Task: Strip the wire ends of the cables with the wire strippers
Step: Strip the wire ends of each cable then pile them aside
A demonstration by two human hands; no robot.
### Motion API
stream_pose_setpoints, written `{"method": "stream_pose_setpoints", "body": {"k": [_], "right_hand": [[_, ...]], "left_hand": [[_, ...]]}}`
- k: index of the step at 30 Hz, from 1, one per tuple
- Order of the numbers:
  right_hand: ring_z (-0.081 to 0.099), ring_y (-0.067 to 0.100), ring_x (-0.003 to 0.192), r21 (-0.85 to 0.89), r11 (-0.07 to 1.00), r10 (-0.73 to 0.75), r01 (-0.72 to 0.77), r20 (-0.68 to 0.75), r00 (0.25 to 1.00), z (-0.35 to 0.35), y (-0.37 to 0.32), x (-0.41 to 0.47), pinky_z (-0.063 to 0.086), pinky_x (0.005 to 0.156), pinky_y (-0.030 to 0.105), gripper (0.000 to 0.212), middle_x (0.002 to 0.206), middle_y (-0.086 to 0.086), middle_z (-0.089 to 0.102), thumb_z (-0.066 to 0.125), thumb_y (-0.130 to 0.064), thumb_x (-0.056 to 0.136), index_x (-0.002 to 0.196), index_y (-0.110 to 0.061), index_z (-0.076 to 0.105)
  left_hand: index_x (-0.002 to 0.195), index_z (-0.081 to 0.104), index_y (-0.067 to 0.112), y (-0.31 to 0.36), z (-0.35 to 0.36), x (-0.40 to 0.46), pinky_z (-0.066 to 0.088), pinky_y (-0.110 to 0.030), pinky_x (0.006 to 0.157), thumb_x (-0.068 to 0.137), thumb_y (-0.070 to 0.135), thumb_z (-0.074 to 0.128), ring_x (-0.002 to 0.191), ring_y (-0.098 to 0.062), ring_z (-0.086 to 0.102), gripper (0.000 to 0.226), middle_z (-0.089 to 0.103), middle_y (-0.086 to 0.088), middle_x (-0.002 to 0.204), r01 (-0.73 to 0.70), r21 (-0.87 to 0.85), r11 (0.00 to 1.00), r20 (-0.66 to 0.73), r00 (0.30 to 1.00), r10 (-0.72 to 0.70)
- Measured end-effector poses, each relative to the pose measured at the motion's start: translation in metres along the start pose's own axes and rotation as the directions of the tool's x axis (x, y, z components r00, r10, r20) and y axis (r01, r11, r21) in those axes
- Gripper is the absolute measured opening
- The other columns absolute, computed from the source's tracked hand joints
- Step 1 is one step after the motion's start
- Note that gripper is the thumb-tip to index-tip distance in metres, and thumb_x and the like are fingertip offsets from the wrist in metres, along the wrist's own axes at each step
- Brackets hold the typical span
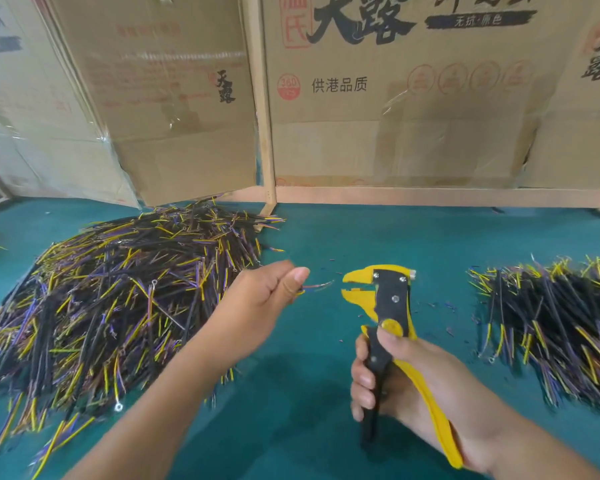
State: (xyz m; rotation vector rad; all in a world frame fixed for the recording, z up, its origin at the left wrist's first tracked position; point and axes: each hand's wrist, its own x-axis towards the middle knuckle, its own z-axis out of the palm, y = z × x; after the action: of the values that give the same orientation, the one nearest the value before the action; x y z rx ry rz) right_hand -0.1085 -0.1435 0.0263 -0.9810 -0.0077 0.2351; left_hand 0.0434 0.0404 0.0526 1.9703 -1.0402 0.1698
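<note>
Left hand: our left hand (267, 292) pinches a cable (317, 286) between thumb and curled fingers, with its thin wire ends poking out to the right.
Right hand: our right hand (395, 379) grips the handles of the strippers (388, 306), fingers wrapped round the black handle and the thumb up by the yellow knob.
Strippers: we hold them upright above the table (309, 393), yellow head pointing left, jaws standing apart.
Cable and strippers: the wire ends sit just beside the jaws, not touching them.
Left pile (118, 296): a big heap of black cables with yellow and purple ends, behind and beside our left forearm.
Right pile (551, 323): a smaller, flatter heap at the table's right edge.
Scraps (440, 306): small bits lie scattered on the green surface near the strippers.
Back: cardboard (395, 133) with printed characters stands along the far edge.
</note>
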Motion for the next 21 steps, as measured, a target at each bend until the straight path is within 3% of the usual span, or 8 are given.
{"method": "stream_pose_setpoints", "body": {"k": [5, 8, 16, 21], "right_hand": [[0.052, 0.031, 0.067, 0.071, 0.998, 0.001, -0.003, 0.019, 1.0, -0.015, 0.008, 0.008, 0.049, 0.073, 0.05, 0.035, 0.078, 0.015, 0.052, 0.079, -0.038, 0.086, 0.094, -0.007, 0.065], [0.052, 0.032, 0.066, 0.139, 0.99, -0.026, 0.022, 0.026, 0.999, -0.017, 0.004, 0.01, 0.049, 0.072, 0.051, 0.034, 0.077, 0.015, 0.052, 0.078, -0.038, 0.085, 0.093, -0.007, 0.066], [0.047, 0.029, 0.056, 0.172, 0.983, -0.046, 0.064, -0.107, 0.993, 0.003, -0.006, 0.006, 0.051, 0.059, 0.047, 0.051, 0.068, 0.013, 0.046, 0.097, -0.037, 0.049, 0.078, -0.007, 0.066], [0.048, 0.03, 0.057, 0.161, 0.985, -0.041, 0.057, -0.098, 0.994, 0.002, -0.005, 0.007, 0.051, 0.06, 0.048, 0.052, 0.069, 0.014, 0.046, 0.096, -0.037, 0.05, 0.079, -0.006, 0.066]], "left_hand": [[0.068, 0.041, 0.023, 0.005, 0.009, 0.0, 0.028, -0.021, 0.051, 0.099, 0.05, 0.038, 0.056, -0.007, 0.031, 0.042, 0.037, 0.01, 0.061, 0.0, 0.015, 1.0, -0.002, 1.0, 0.0], [0.066, 0.039, 0.023, 0.003, 0.01, 0.0, 0.026, -0.02, 0.051, 0.097, 0.059, 0.034, 0.055, -0.007, 0.03, 0.047, 0.035, 0.011, 0.059, 0.037, 0.024, 0.999, -0.015, 0.999, -0.036], [0.064, 0.032, 0.024, 0.005, 0.015, 0.0, 0.022, -0.029, 0.051, 0.086, 0.075, 0.036, 0.058, -0.014, 0.023, 0.055, 0.027, 0.01, 0.061, 0.241, -0.205, 0.949, 0.102, 0.969, -0.224], [0.062, 0.037, 0.025, 0.01, 0.013, 0.0, 0.023, -0.03, 0.049, 0.088, 0.06, 0.05, 0.054, -0.014, 0.024, 0.045, 0.029, 0.002, 0.061, 0.276, -0.205, 0.939, 0.134, 0.958, -0.252]]}}
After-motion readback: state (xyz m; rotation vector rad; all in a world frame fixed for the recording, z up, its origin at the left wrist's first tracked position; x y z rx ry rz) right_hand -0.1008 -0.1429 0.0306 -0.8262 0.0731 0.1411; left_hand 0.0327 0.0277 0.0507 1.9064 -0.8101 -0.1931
